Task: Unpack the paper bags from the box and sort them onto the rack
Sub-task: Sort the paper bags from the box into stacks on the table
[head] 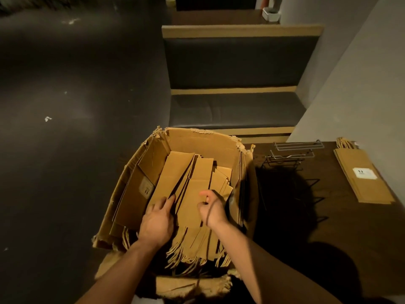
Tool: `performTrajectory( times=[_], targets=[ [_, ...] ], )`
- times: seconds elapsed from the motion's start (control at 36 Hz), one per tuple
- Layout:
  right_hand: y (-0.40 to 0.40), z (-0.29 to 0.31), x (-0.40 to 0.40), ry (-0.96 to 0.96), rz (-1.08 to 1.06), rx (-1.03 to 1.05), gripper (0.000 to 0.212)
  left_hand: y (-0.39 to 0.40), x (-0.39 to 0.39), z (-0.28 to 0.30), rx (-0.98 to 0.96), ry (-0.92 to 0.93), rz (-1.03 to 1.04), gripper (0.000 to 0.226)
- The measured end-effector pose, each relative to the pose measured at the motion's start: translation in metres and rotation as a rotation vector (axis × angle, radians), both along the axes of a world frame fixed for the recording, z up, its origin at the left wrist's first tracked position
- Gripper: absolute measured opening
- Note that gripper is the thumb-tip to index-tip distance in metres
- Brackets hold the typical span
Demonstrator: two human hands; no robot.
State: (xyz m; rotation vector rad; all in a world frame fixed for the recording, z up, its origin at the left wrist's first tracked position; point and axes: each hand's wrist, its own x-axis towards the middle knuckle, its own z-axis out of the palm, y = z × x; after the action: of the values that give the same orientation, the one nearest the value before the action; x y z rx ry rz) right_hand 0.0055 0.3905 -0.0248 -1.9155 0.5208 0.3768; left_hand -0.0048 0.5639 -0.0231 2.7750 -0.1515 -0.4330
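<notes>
Where dark floor [65, 150] meets bench [236, 106], torn box [197, 141]; rack [291, 156] on table [328, 216].

Counts: 1 cardboard box [221, 140], torn rim. Inside it, flat paper bags [192, 194] overlapping in several leaning bundles, too many and too stacked to count singly. 1 more stack of bags [363, 183] on the tabletop [328, 216], sheet count not readable; 1 white label [364, 173] on top. 2 wire racks [293, 153], one black, one silver. 2 hands: left hand [156, 222], right hand [211, 210].
</notes>
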Motion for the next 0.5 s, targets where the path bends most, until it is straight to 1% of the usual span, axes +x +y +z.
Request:
performTrajectory(
  times=[0.14, 0.22, 0.36, 0.5],
  targets=[
    [-0.003, 0.001, 0.0, 0.009, -0.045, 0.1, 0.036, -0.001, 0.0, -0.001, -0.114, -0.072, 0.042, 0.058],
    [-0.003, 0.003, 0.006, 0.016, -0.081, 0.074, 0.036, -0.006, 0.001, -0.005, -0.183, -0.089, 0.077, 0.057],
    [-0.004, 0.004, 0.015, 0.0, -0.075, 0.035, 0.038, -0.012, -0.001, -0.016, -0.228, -0.125, 0.116, 0.054],
    [-0.004, 0.008, 0.029, -0.023, -0.038, 0.024, 0.037, -0.008, 0.008, -0.024, -0.219, -0.137, 0.079, 0.054]
  ],
)
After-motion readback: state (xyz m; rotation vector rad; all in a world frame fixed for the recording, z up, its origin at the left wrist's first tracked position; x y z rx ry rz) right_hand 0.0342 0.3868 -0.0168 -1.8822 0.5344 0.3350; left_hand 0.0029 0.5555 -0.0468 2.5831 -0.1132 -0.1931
